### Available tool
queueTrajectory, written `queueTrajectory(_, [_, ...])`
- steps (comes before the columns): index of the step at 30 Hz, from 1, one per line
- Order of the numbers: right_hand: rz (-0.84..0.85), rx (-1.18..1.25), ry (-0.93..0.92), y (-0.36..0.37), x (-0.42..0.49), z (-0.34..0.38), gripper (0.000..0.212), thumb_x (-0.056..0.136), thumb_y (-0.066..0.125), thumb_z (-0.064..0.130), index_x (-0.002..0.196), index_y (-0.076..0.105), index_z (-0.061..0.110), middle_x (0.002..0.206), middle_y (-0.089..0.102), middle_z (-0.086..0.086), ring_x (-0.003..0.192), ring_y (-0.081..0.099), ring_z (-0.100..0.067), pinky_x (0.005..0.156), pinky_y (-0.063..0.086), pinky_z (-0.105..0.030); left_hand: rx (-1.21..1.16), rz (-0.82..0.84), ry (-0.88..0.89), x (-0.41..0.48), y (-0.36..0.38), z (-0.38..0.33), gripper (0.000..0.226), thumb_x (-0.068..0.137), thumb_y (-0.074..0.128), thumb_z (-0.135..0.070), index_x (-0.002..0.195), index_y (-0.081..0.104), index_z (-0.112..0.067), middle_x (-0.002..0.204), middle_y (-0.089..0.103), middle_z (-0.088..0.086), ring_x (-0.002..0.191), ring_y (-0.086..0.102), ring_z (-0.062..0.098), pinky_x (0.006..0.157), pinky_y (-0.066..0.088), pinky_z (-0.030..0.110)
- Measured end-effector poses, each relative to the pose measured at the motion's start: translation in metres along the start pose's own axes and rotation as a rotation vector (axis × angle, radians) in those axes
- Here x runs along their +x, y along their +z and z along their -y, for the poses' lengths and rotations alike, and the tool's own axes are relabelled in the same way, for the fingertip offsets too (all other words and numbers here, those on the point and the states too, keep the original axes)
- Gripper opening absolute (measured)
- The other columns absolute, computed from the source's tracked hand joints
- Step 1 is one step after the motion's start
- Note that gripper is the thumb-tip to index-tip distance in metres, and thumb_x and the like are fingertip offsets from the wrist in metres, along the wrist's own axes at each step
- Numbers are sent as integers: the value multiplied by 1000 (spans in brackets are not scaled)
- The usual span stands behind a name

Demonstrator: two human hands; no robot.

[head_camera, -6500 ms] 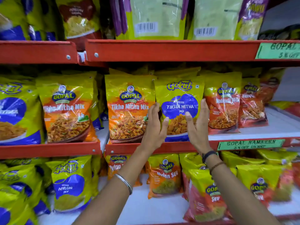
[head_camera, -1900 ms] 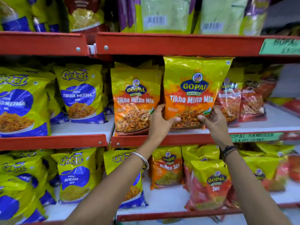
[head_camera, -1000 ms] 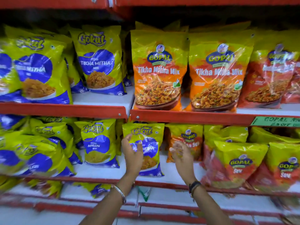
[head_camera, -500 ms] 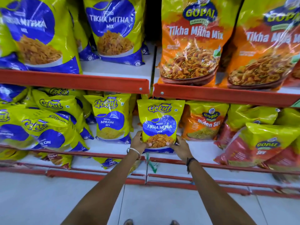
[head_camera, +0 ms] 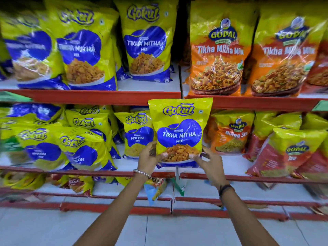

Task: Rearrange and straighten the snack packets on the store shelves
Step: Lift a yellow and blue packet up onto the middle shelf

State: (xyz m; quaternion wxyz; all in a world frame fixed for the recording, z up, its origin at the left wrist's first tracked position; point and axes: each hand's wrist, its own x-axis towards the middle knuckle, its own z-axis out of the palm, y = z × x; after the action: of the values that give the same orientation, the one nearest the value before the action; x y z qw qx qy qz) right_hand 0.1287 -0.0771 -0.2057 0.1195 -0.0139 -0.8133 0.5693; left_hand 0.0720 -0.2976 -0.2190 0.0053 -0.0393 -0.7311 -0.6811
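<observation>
A yellow and blue Gokul Tikha Mitha Mix packet (head_camera: 179,132) is upright in front of the middle shelf (head_camera: 106,172), its top overlapping the red edge of the shelf above. My left hand (head_camera: 148,158) grips its lower left corner and my right hand (head_camera: 208,161) grips its lower right corner. Just left of it stands a Gokul Nylon Sev packet (head_camera: 137,134). An orange Gopal Nylon Sev packet (head_camera: 230,133) stands just right. More Gokul Tikha Mitha Mix packets (head_camera: 146,41) line the upper shelf (head_camera: 99,95).
Orange Gopal Tikha Mitha Mix packets (head_camera: 217,50) fill the upper shelf's right side. Red and yellow Gopal Sev packets (head_camera: 287,151) lean at the right of the middle shelf. Slumped Gokul packets (head_camera: 79,148) crowd its left. A low shelf (head_camera: 115,208) holds small packets above the tiled floor.
Both hands have lifted the Gokul Tikha Mitha Mix packet off the middle shelf, so it now stands higher. The view has tilted up a little.
</observation>
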Motion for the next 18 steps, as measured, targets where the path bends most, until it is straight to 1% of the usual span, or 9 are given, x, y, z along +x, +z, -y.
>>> queueTrajectory(1, [-27, 17, -27, 1, -1, 13, 27, 77, 75, 32, 104, 70, 33, 99, 75, 10, 95, 63, 2, 84, 45, -11, -6, -2, 26, 0, -8, -13, 43, 67, 77, 4, 105, 61, -5, 86, 72, -7, 78, 64, 8, 69, 57, 24])
queueTrajectory(3, [-72, 43, -86, 2, 1, 41, 21, 74, 78, 32, 94, 71, 37, 92, 76, 16, 91, 66, -2, 83, 49, -19, 3, 4, 82, 2, -24, -40, 44, 63, 82, -4, 103, 64, -6, 86, 71, -4, 76, 65, 4, 70, 56, 26])
queueTrajectory(5, [-101, 69, -154, 2, 6, 68, 18, 71, 79, 35, 86, 71, 42, 85, 74, 25, 83, 67, 0, 75, 50, -19, 7, 15, 143, 3, -38, -72, 43, 61, 83, -7, 101, 67, -7, 84, 71, -5, 70, 65, 1, 68, 54, 25])
queueTrajectory(7, [-121, 91, -219, 3, 12, 90, 16, 70, 76, 43, 83, 74, 33, 79, 75, 12, 74, 66, -10, 68, 51, -26, -4, 18, 201, 3, -50, -100, 42, 55, 85, -23, 94, 70, -20, 80, 73, -10, 70, 67, 9, 69, 55, 33])
queueTrajectory(9, [-133, 110, -261, 2, 15, 106, 22, 73, 75, 42, 85, 76, 23, 81, 77, 3, 74, 67, -13, 68, 53, -36, -13, 6, 228, 1, -58, -121, 41, 50, 83, -35, 90, 72, -28, 87, 75, -4, 82, 69, 20, 78, 56, 42])
queueTrajectory(10, [-133, 123, -271, 3, 17, 113, 20, 75, 75, 37, 87, 76, 22, 83, 78, 4, 76, 68, -11, 68, 54, -36, -19, 2, 239, -1, -62, -129, 42, 50, 83, -36, 90, 73, -29, 92, 75, 1, 87, 69, 25, 82, 55, 46])
queueTrajectory(12, [-128, 142, -274, 3, 18, 123, 15, 76, 76, 32, 88, 77, 22, 86, 78, 9, 77, 67, -7, 66, 54, -31, -20, 0, 250, -3, -66, -139, 42, 51, 83, -36, 91, 72, -30, 95, 75, 4, 90, 68, 26, 85, 54, 49])
queueTrajectory(16, [-102, 128, -287, 6, 23, 132, 25, 74, 73, 43, 92, 76, 25, 89, 78, 8, 83, 69, -11, 71, 53, -32, 1, -24, 275, -6, -73, -150, 46, 53, 82, -36, 96, 72, -24, 98, 75, 4, 92, 69, 27, 85, 55, 49])
queueTrajectory(18, [-103, 126, -301, 7, 28, 137, 30, 72, 72, 47, 92, 76, 24, 89, 77, 5, 79, 67, -10, 70, 50, -30, 2, -36, 296, -2, -76, -153, 49, 54, 82, -34, 99, 70, -18, 100, 74, 7, 92, 69, 29, 84, 55, 49])
